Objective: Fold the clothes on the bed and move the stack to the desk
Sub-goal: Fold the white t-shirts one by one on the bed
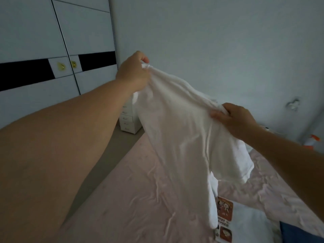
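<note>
A white T-shirt [182,137] hangs in the air above the bed [133,199], which has a pale pink sheet. My left hand [133,74] grips one upper corner of the shirt, raised high at centre left. My right hand [236,118] pinches the other upper edge, lower and to the right. The shirt's hem trails down to the sheet. Beneath it lies another white garment with printed picture patches [225,213], and a dark blue piece of clothing [301,230] shows at the bottom right corner.
A white wardrobe [52,41] with a black band and gold handles stands at the left. A small white drawer unit [128,121] sits on the floor past the bed's far end. A plain wall fills the back. Orange and white objects [313,139] lie at the right edge.
</note>
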